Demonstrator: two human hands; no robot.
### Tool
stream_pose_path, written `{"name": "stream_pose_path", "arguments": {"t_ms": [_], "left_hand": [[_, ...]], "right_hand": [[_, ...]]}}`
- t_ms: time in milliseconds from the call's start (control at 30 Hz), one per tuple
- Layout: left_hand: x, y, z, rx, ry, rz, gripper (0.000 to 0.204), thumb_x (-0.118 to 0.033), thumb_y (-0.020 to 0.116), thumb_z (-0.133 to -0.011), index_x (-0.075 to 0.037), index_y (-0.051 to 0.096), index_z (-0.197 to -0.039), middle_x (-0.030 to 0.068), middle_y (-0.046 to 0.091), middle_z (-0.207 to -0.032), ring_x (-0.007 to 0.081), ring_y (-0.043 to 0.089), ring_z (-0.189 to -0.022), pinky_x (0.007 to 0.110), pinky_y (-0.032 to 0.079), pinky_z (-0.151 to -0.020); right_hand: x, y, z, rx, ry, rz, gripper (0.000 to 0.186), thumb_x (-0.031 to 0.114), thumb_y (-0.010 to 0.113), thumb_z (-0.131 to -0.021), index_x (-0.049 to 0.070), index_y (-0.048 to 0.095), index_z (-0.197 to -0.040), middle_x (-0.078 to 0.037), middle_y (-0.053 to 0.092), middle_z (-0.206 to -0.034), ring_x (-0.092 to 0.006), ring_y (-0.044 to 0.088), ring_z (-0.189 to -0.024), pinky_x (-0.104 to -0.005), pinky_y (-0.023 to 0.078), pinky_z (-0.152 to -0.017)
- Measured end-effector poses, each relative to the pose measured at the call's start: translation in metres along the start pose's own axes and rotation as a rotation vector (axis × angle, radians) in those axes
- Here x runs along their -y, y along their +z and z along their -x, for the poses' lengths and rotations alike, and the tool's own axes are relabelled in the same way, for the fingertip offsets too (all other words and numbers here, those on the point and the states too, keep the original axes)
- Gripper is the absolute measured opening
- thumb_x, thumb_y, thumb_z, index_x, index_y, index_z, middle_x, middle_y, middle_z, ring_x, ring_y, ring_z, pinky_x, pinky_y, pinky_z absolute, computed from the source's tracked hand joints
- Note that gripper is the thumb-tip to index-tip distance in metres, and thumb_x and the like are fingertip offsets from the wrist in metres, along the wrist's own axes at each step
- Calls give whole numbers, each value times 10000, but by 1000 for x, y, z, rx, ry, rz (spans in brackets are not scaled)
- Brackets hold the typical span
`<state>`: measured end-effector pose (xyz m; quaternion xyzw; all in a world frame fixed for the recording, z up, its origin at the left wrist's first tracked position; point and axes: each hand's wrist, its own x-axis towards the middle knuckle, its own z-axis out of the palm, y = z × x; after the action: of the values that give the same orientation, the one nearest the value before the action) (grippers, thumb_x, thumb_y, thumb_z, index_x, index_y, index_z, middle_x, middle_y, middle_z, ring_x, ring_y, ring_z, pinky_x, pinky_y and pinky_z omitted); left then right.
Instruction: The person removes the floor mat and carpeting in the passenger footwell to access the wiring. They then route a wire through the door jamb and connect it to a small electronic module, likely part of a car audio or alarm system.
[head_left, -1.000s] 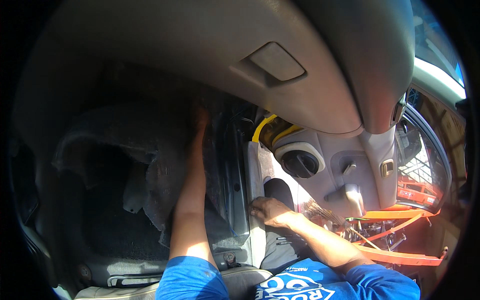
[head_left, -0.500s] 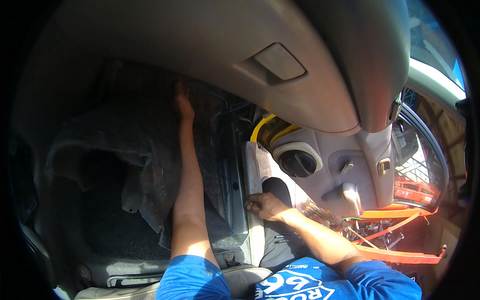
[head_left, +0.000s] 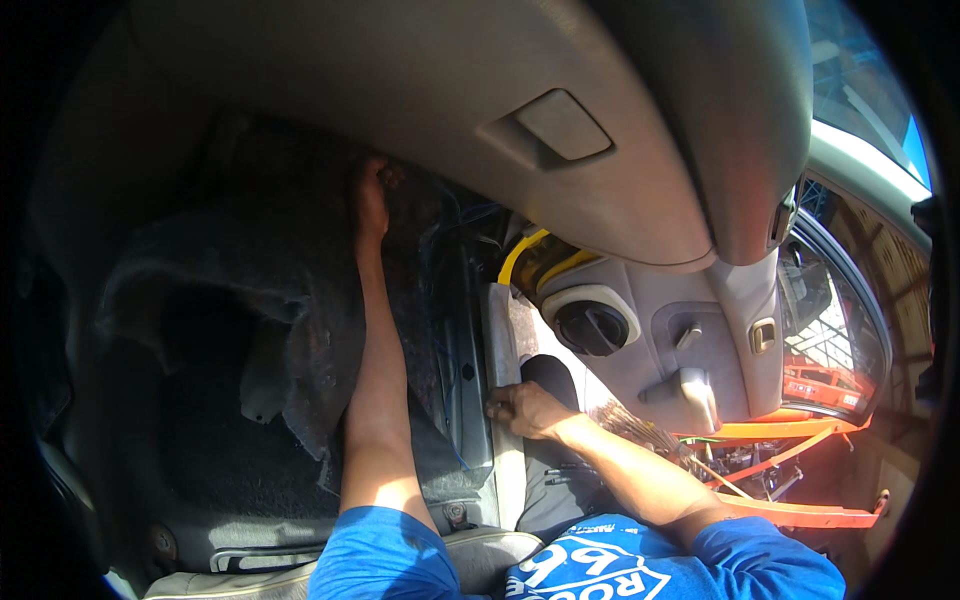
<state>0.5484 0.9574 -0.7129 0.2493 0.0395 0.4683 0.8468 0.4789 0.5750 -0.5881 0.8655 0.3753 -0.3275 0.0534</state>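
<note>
My left hand (head_left: 372, 196) reaches deep into the dark footwell, close under the lower edge of the dashboard (head_left: 400, 70). Its fingers are curled in beside the grey floor carpet (head_left: 215, 235), which is lifted and folded with a ragged edge; whatever they may grip is lost in shadow. My right hand (head_left: 532, 410) rests at the pale door sill (head_left: 507, 345), fingers bent and closed against its edge. I cannot make out anything inside that hand. Between my arms, thin blue wires (head_left: 450, 400) run along the bare side of the floor.
The grey door panel (head_left: 690, 330) stands open on the right, with a round speaker (head_left: 592, 327). A yellow strip (head_left: 520, 255) curves near the door hinge. Beyond are orange metal bars (head_left: 800, 512). A glovebox latch (head_left: 563, 125) is overhead; a seat edge (head_left: 230, 585) lies near me.
In the footwell my left hand has turned and its fingers now show curled. My right hand stays at the sill. The view has shifted slightly.
</note>
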Motion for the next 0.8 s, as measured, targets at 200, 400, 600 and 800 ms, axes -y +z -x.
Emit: {"name": "stream_pose_path", "arguments": {"t_ms": [200,400,600,800], "left_hand": [[3,10,8,222,-16,-132,185,-209,576,-901,-39,644,-873,80,635,-840,208,593,-829,361,452,-835],[-12,20,18,296,-178,-253,238,-250,628,-931,-73,644,-774,49,611,-752,191,606,-789,356,459,-803],[-23,19,19,521,-276,-268,318,-332,715,-957,-79,660,-773,24,596,-700,155,612,-776,330,454,-758],[-11,35,29,623,-380,-322,271,-302,699,-979,-44,753,-918,6,639,-748,102,573,-708,307,469,-669]], "right_hand": [[6,0,1,-10,19,52,312,210,650,-958,29,716,-1204,-258,732,-1097,-416,707,-1049,-438,547,-941],[11,0,4,9,17,94,361,310,602,-998,78,685,-1262,-240,727,-1134,-429,686,-1064,-470,530,-972],[11,7,10,-26,-8,44,334,215,640,-965,-5,698,-1209,-245,721,-1161,-408,675,-1143,-440,524,-1001],[7,10,9,-31,-43,106,324,227,643,-972,14,704,-1210,-242,706,-1198,-405,653,-1186,-451,508,-1025]]}}
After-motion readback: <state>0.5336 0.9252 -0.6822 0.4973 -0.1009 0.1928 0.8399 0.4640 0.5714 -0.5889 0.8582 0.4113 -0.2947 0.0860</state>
